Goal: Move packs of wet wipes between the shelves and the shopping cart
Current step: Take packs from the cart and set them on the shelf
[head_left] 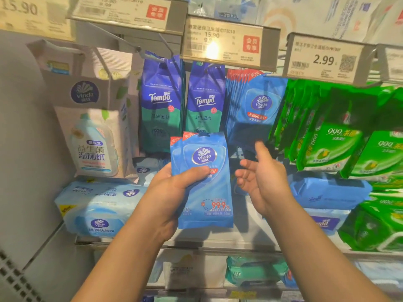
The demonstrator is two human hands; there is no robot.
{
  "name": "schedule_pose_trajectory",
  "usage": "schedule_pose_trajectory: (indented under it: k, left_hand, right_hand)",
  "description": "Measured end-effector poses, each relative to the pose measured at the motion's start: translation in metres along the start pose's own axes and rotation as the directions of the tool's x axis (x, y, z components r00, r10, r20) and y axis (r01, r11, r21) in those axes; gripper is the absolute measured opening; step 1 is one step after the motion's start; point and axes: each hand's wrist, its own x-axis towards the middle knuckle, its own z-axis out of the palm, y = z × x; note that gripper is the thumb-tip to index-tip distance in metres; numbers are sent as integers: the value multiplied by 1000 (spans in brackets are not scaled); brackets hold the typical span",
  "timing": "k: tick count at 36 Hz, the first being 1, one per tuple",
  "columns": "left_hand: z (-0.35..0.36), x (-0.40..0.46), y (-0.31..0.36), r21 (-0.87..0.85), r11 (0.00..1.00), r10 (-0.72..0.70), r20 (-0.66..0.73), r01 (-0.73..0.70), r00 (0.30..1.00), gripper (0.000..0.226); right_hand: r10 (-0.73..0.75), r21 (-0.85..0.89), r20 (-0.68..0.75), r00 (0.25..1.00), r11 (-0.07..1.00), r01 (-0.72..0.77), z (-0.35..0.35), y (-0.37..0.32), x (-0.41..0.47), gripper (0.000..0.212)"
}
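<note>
left hand (174,188) pinches two flat, glossy blue vinda packs (202,182), its grip upright before the hanging rows; right hand (259,177) spread loose beside them, clear air above the shelf edge (196,243).

My left hand (174,188) holds light blue Vinda wipes packs (202,182); navy-and-teal Tempo packs (161,105) and bright green packs (331,136) hang behind.
</note>
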Motion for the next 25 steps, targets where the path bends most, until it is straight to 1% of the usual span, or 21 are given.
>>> schedule_pose_trajectory:
  k: [4,7,8,9,11,12,13,14,16,17,20,21,23,25]
  left_hand:
    - [1,0,-3,4,1000,4,-7,-4,1000,21]
    - [1,2,-6,18,1000,6,-9,-6,1000,24]
    - [2,2,-6,23,1000,6,-11,-6,1000,26]
    - [2,2,-7,26,1000,7,-12,-6,1000,27]
    - [3,3,-8,31,999,12,-11,-11,1000,27]
    - [3,2,-8,40,999,20,-9,-19,1000,28]
    - [4,2,-9,52,998,32,-6,-32,999,28]
    - [4,2,-9,65,997,46,-3,-46,999,28]
    - [5,1,-10,84,994,72,14,-73,997,27]
    - [6,1,-10,93,992,86,26,-88,996,25]
    - [9,0,-11,121,985,119,65,-126,991,18]
    - [10,0,-11,125,984,119,71,-127,990,16]
    - [11,1,-11,122,987,102,63,-109,993,13]
    - [11,2,-10,117,989,89,39,-93,995,20]
  right_hand:
    - [17,-74,47,999,997,-13,-7,6,-10,27]
    - [7,-147,129,992,989,12,-12,10,-19,36]
    - [-2,-177,189,982,984,36,-13,11,-24,41]
    - [-9,-213,259,966,975,66,-15,12,-28,51]
    - [8,-300,417,909,945,130,-19,14,-37,83]
    - [27,-336,476,879,929,154,-21,15,-41,94]
    - [53,-357,521,852,920,161,-22,15,-44,96]
    - [72,-359,544,836,920,155,-23,14,-46,86]
    - [69,-344,543,837,927,147,-26,12,-49,56]
    - [64,-342,533,843,928,146,-27,11,-49,49]
    - [55,-313,528,847,940,134,-29,10,-52,34]
    - [44,-294,522,852,947,131,-29,9,-53,27]
    - [14,-280,482,876,950,139,-31,8,-54,21]
    - [-33,-287,420,907,943,168,-33,6,-52,20]
